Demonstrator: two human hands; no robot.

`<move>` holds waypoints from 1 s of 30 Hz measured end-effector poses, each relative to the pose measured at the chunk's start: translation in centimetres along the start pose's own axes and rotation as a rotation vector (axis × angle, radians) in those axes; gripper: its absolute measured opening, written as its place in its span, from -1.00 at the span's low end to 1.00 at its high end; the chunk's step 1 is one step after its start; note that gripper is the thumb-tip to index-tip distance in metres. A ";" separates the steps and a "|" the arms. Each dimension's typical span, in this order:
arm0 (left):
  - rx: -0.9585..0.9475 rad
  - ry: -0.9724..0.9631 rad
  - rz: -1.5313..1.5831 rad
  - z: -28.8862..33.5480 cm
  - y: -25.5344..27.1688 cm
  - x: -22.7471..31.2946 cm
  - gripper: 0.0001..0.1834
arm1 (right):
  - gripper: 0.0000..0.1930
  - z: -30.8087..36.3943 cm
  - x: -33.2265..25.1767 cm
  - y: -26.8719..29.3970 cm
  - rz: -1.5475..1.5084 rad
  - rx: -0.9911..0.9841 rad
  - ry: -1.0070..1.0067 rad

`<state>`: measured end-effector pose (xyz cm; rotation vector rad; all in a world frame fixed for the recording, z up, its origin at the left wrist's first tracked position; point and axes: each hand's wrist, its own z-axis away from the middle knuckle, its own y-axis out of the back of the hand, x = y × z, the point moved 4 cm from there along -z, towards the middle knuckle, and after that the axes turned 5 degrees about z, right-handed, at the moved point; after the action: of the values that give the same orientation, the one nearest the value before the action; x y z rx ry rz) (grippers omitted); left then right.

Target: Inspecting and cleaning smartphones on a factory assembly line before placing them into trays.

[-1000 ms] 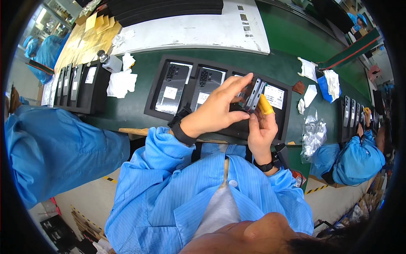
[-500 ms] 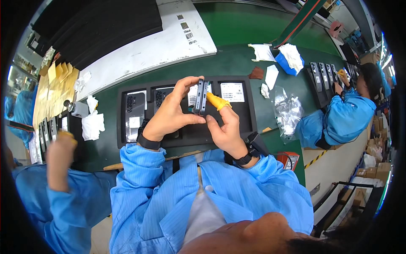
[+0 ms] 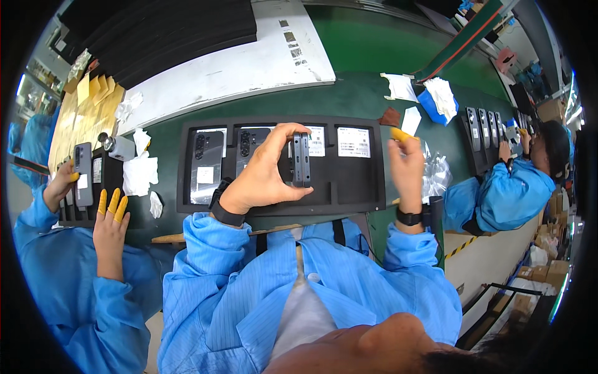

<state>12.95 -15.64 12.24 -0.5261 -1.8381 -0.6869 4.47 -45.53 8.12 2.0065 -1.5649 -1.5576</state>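
My left hand (image 3: 265, 168) is closed round two slim dark phones (image 3: 301, 163), stacked and held upright with their edges toward me. The thumb presses at the lower end and the fingers curl over the upper end. Off to the right, my right hand (image 3: 407, 171) is raised above the table, with a yellow finger cot on one finger. Its fingers are bent and blurred, beside a brown cloth (image 3: 390, 116) and a white wipe (image 3: 411, 118). Below my left hand lies a black foam tray (image 3: 355, 198) with bagged phones (image 3: 207, 163) and a white labelled card (image 3: 353, 143).
Left of me, a co-worker's hands hold a phone (image 3: 83, 171). Crumpled white wipes (image 3: 140, 176) lie nearby. Farther right are a clear plastic bag (image 3: 438, 171), a blue box (image 3: 430, 107) with white wipes, and another co-worker (image 3: 517, 193) by a phone tray.
My right hand has left the phones and moved right, toward the cloth and wipes. My left hand keeps hold of them. The left co-worker's hands now show with a lifted phone.
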 end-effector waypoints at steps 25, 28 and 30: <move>0.048 -0.100 -0.033 0.8 0.3 -0.5 -0.08 | -0.77 0.7 -13.7 2.1 -0.114 -0.230 0.541; 0.039 -0.100 -0.036 0.4 0.2 -0.5 -0.07 | -0.72 2.6 -17.6 0.0 -0.162 -0.392 0.827; 0.074 -0.151 -0.070 0.4 0.5 -0.7 -0.05 | -0.69 2.6 -17.9 -1.2 -0.185 -0.420 0.848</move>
<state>13.21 -15.08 11.60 -0.4777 -2.0236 -0.6382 4.71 -29.81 17.23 2.1446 -0.6822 -0.7706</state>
